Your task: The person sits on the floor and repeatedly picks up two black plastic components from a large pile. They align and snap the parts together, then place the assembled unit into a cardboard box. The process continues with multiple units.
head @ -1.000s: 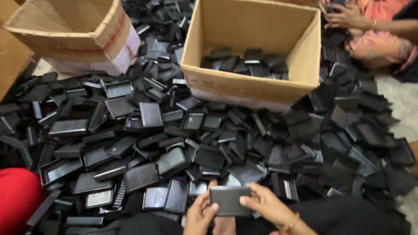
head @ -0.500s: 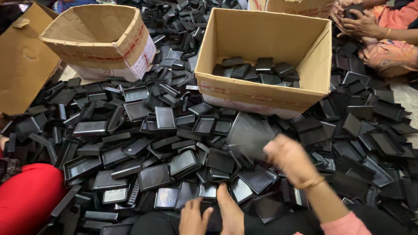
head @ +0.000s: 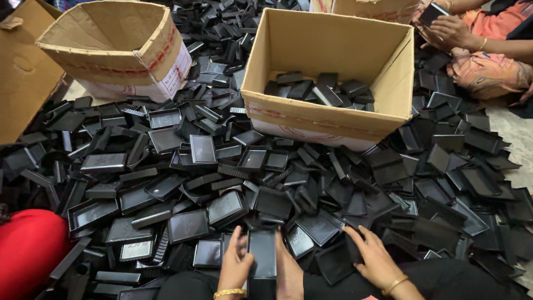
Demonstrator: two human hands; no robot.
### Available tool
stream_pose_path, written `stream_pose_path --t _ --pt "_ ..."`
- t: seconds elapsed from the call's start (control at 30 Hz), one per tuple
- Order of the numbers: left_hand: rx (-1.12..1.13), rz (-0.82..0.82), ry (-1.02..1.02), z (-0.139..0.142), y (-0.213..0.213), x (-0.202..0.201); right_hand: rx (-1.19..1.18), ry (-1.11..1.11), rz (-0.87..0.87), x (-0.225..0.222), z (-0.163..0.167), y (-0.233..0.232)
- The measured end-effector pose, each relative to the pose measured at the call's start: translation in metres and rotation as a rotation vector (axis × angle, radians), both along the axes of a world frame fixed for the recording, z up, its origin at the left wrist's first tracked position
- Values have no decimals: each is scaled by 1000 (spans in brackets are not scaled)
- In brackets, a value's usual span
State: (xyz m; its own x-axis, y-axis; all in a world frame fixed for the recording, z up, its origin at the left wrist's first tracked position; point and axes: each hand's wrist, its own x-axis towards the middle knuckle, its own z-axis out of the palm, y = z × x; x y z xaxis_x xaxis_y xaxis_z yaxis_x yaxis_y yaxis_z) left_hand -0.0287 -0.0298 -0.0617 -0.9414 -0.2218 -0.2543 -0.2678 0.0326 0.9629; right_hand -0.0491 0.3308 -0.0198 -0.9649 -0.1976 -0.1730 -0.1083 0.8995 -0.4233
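The person's left hand (head: 236, 265) grips a narrow black plastic tray (head: 262, 258) at the bottom centre of the head view. Its fingers (head: 237, 239) are wrapped around the tray's left edge and clamped on it, and the tray stands roughly upright on its short end. A gold bangle (head: 230, 292) sits on the left wrist.

The right hand (head: 375, 259) lies palm down on the heap of black trays (head: 166, 183) to the right of the held tray. Its fingers (head: 355, 236) are spread apart and touch the loose pieces beneath; whether any one is gripped cannot be told. A second bangle (head: 395, 285) circles the right wrist.

The heap covers the floor across nearly the whole view. Beyond the hands stands an open cardboard box (head: 327, 119), its bottom partly covered with the same black trays. A second cardboard box (head: 119, 50) sits tilted at upper left; its contents are not visible. A red rounded object (head: 30, 250) occupies the lower left corner.

At upper right, another person's hands (head: 449, 28) hold a dark piece over orange clothing, well apart from the held tray.
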Motion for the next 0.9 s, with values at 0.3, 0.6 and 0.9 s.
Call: stream_pose_path --t 0.3,0.6,0.9 --pt "670 -115 238 -29 65 12 -964 330 -222 20 40 -63" --pt "1314 402 -30 -14 78 22 -678 398 40 67 -58 -115" --pt "648 127 178 -19 91 18 -871 -240 -216 61 -44 -107"
